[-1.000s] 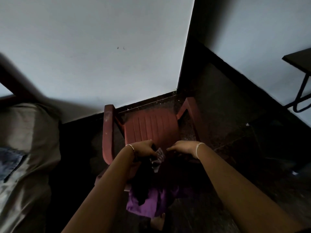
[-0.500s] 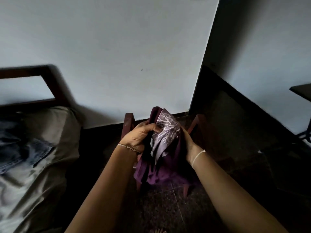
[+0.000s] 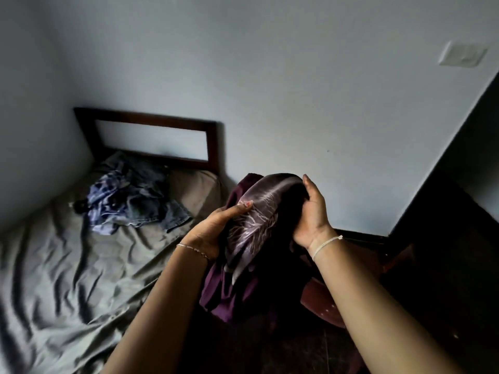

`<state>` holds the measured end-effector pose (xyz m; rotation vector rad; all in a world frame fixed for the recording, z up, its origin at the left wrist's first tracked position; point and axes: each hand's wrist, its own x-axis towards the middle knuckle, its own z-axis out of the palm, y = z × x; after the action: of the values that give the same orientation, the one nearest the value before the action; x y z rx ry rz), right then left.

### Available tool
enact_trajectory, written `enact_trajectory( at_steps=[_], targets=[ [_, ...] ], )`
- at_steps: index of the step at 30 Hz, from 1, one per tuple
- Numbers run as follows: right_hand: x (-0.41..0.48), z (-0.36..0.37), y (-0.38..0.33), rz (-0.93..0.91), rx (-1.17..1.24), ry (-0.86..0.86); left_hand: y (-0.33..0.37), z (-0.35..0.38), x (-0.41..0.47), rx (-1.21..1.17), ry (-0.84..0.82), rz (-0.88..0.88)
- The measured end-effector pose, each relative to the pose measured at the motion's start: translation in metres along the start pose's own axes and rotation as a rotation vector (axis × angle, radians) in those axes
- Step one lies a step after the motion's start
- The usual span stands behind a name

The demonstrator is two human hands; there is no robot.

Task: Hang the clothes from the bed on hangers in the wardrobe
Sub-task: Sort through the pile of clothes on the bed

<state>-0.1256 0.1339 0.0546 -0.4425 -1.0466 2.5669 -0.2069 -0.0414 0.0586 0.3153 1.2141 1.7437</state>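
At far left the bed lay under a creased grey sheet, its dark wooden headboard vs. the wall; a heap of clothes, blue print & denim, sat on the mattress just below the headboard, well apart from both hands; nr centre the left hand, thin bracelet on the wrist, gripped the purple garment, thumb pressed on its pale shiny patterned panel, the other fingers curled under the cloth & mostly hidden; the garment was held up btwn the two hands, beside the bed, its plain purple part hanging down; the right hand, pale band at the wrist, clutched the garment's right edge, thumb up, fingers tucked behind the fabric; below it part of a reddish chair showed; top right, a white switch plate on the wall.
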Motion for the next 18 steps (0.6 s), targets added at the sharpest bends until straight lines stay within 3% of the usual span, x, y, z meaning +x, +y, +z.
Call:
enact_trajectory(
  at_steps=[11,18],
  targets=[
    [0.143,0.128,0.122,0.171,-0.075,-0.159,0.063,-0.167,-0.009,0.007,0.262,0.101],
    [0.247,0.21,0.201,0.254,-0.2,-0.148,0.119,-0.283,0.011,0.018,0.403,0.143]
  ],
)
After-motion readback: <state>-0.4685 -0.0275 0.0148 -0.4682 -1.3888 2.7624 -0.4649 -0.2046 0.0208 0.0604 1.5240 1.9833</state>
